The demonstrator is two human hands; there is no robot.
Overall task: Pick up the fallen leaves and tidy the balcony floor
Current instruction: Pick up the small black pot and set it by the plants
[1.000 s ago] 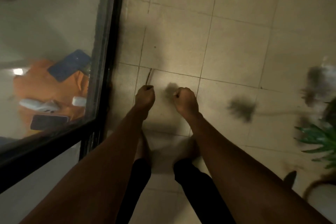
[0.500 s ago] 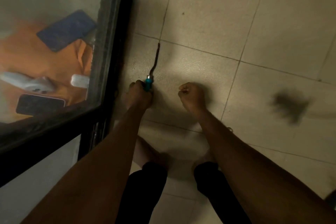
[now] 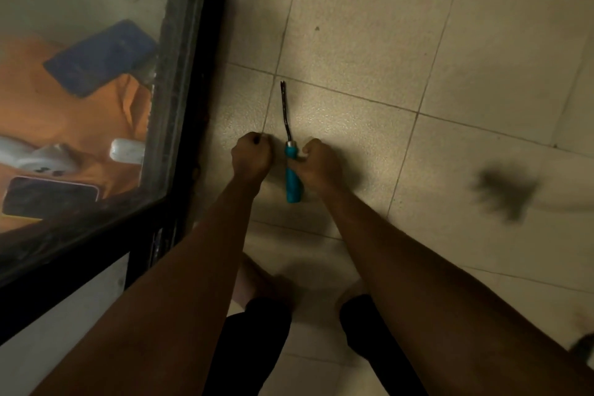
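I see my left hand (image 3: 252, 156) just left of centre frame, clenched into a fist with nothing visible inside it. Beside it my right hand (image 3: 319, 162) has its thumb and curled fingers closed on the upper end of a teal-handled weeding tool with a dark forked metal shaft (image 3: 293, 182). The tool sits between the two hands, and its fork points toward the top of the frame along a grout line of the beige tiled floor (image 3: 369, 42).

At the right edge a dark blurred patch (image 3: 504, 191) lies on the tiles. I cannot tell whether it is leaves.

A black-framed glass pane (image 3: 189, 80) fills the left of the frame. Behind it are an orange cloth (image 3: 41, 106), a blue phone (image 3: 101, 56) and a dark phone in a pale case (image 3: 48, 198).
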